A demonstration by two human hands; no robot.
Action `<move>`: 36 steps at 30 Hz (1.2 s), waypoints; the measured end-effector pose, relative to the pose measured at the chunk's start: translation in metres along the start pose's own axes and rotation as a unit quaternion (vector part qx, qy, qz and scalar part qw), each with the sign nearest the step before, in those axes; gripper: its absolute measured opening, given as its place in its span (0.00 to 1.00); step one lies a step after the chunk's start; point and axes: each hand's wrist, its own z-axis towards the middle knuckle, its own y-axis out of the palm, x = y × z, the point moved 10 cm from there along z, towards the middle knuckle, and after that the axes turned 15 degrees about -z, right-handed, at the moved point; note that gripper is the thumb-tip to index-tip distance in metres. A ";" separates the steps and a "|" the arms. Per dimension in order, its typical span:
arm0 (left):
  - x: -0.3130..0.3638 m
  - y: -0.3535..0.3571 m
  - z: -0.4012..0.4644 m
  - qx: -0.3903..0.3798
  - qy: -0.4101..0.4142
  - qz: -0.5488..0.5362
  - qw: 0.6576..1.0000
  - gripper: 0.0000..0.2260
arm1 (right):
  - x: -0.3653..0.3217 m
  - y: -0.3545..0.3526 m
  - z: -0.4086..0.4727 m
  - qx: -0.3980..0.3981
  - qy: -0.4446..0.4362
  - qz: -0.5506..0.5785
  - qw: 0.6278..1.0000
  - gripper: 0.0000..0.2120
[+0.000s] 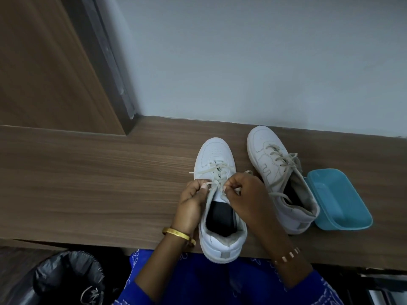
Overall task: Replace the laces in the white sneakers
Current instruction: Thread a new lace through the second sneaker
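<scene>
Two white sneakers stand on a wooden desk (92, 179). The near sneaker (217, 155) points away from me, its heel at the desk's front edge. An off-white lace (217, 170) crosses its upper eyelets. My left hand (193, 199) pinches the lace at the shoe's left side. My right hand (244, 190) pinches the lace at the right side, fingers curled. The second sneaker (264, 146) stands to the right, laced, its lace ends lying loose.
A teal plastic tub (343, 205) sits right of the second sneaker. The wall runs close behind the shoes. Below the desk at the left stands a bin with a black liner (68, 276), a lace lying in it. A wooden panel rises at far left.
</scene>
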 end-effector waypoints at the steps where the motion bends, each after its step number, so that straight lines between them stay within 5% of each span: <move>1: 0.001 -0.001 0.001 0.005 -0.008 -0.009 1.000 0.10 | -0.002 -0.002 -0.001 0.004 -0.009 -0.008 1.000 0.05; 7: 0.019 0.001 0.006 -0.007 0.015 0.054 0.998 0.14 | -0.008 -0.006 -0.010 -0.001 -0.028 -0.044 0.999 0.06; 16: 0.022 -0.005 0.000 -0.059 -0.038 -0.151 0.986 0.16 | -0.013 -0.010 -0.018 0.006 -0.044 -0.095 0.995 0.11; 19: 0.026 -0.003 -0.002 -0.075 -0.082 -0.089 0.990 0.21 | -0.013 -0.009 -0.019 0.007 -0.043 -0.097 0.994 0.10; 21: 0.033 -0.005 0.000 -0.086 -0.068 -0.039 0.993 0.15 | -0.012 -0.009 -0.018 0.006 -0.040 -0.091 0.995 0.10; 29: 0.070 -0.017 -0.007 -0.099 -0.043 -0.329 0.938 0.12 | -0.012 -0.011 -0.021 0.000 -0.038 -0.089 0.995 0.11; 33: 0.083 -0.045 -0.005 0.010 0.010 -0.343 0.939 0.11 | -0.011 -0.011 -0.019 -0.006 -0.036 -0.085 0.996 0.12; 36: 0.083 -0.067 -0.010 0.117 0.043 -0.413 0.902 0.09 | -0.006 -0.008 -0.016 -0.018 -0.029 -0.075 0.997 0.11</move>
